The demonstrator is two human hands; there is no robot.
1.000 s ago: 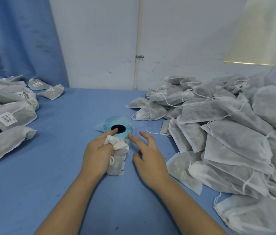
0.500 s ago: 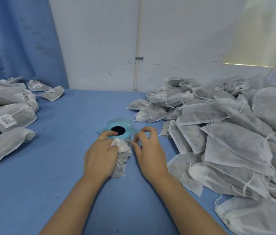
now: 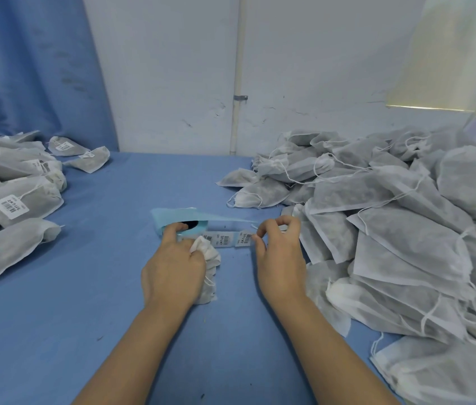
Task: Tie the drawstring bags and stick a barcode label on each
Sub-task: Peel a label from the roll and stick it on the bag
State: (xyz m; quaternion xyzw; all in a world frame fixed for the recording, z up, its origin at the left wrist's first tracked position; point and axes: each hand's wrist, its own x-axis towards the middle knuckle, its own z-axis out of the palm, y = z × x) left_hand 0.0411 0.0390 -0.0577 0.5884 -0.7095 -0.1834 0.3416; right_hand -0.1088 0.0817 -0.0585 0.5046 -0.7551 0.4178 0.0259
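Label strip (image 3: 225, 240) now drawn out rightward from the roll (image 3: 169, 220).
The right hand (image 3: 280, 255) pinches the end label, seemingly peeling it. The left hand (image 3: 172, 267) grips the gathered bag (image 3: 208, 258), forefinger pinning the roll. Sticking comes next. Bare desk (image 3: 99, 293) lies near and left; the unlabelled pile (image 3: 406, 229) crowds the right.

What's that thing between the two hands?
A strip of barcode labels runs from the blue roll at the left hand to the right hand, which pinches its end. The head view shows it.
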